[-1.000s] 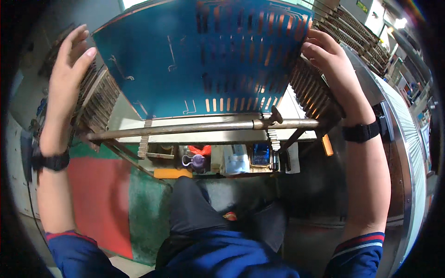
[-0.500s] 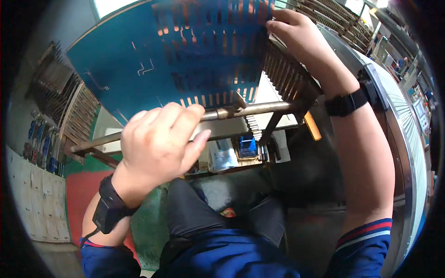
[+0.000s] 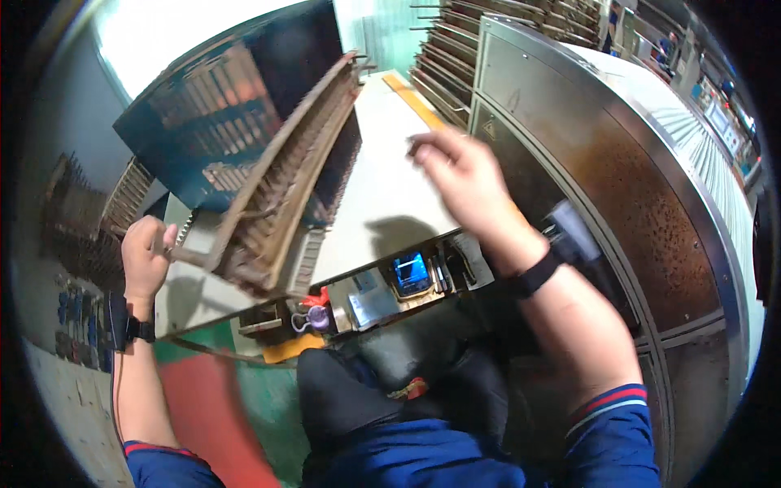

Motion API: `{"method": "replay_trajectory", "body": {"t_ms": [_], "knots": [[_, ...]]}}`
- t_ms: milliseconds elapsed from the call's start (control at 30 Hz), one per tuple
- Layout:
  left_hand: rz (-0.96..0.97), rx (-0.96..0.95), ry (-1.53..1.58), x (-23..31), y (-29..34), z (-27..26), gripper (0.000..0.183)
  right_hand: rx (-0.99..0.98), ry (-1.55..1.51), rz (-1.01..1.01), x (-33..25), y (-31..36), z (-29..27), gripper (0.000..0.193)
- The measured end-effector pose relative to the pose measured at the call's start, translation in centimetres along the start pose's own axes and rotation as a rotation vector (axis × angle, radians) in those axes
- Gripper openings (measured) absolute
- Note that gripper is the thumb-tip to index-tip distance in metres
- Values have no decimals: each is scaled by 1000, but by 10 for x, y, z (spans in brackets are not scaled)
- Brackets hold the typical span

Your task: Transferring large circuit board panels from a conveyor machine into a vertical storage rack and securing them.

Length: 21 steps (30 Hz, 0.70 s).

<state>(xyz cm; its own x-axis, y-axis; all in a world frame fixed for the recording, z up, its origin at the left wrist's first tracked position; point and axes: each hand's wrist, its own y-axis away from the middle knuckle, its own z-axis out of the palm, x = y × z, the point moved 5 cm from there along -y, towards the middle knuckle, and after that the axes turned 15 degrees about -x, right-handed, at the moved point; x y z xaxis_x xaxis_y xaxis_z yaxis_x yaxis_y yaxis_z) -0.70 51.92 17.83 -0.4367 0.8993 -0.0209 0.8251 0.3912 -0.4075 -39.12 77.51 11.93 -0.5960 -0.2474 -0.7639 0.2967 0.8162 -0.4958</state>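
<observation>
A person in dark blue clothing looks down at a pale bench. Nearest, on a low ledge at the bench's front edge, a small device with a glowing blue screen sits beside a small purple object. At lower left, the left hand, a black band on its wrist, has its grip clamped on the lower end of a rusty metal rack that stands tilted on the bench. Behind the rack leans a blue slotted panel. The right hand, also with a black wristband, hovers above the bench to the right of the rack, fingers loosely spread and holding nothing. Farther right curves a large stainless steel machine.
</observation>
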Motion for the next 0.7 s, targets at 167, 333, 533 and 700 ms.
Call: {"method": "replay_trajectory", "body": {"t_ms": [167,333,533,700], "knots": [[-35,-30,-22,-22,-15,18,32,-141,-182,212,53,28,71,26],[-13,-79,-33,-22,-15,16,27,-193,-130,140,61,-7,104,19],[-70,-112,-1,-43,-8,19,20,-192,-33,26,75,-4,119,11],[76,-187,92,-79,2,18,17,-305,38,-101,68,0,119,19]]}}
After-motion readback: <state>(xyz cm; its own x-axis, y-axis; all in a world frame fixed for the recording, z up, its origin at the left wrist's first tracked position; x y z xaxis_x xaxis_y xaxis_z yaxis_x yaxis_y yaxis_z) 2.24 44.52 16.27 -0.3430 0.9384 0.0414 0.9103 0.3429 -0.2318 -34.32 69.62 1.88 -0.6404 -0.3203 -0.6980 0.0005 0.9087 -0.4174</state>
